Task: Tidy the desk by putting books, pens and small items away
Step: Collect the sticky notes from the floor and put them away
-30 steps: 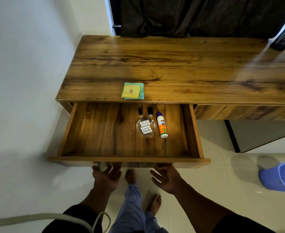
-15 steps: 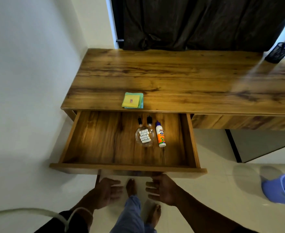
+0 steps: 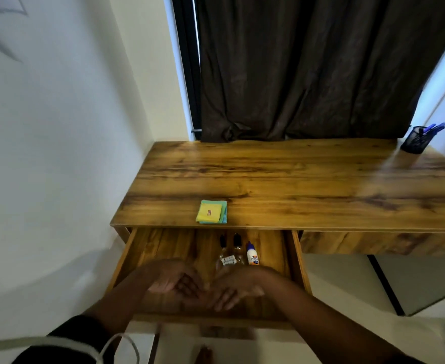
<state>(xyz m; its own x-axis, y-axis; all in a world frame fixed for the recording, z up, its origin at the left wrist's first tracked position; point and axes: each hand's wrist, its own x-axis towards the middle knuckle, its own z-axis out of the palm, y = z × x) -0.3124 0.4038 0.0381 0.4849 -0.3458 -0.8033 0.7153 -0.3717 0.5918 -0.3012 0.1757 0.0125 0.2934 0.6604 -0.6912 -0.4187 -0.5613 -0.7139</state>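
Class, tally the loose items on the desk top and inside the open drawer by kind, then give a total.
Sticky-note pads: 1 stack
Mesh pen holders: 1
Glue bottles: 1
Black-capped small bottles: 2
Clear dishes: 1
Total: 6

Desk items, as I see them

Sticky notes (image 3: 211,212): yellow pad on a green-blue one, flat near my desk's (image 3: 295,179) front edge. Open drawer (image 3: 296,256) below: white glue bottle (image 3: 252,254) lying flat, two dark-capped bottles (image 3: 229,241) beside it. Mesh pen holder (image 3: 415,140), upright, far right corner.
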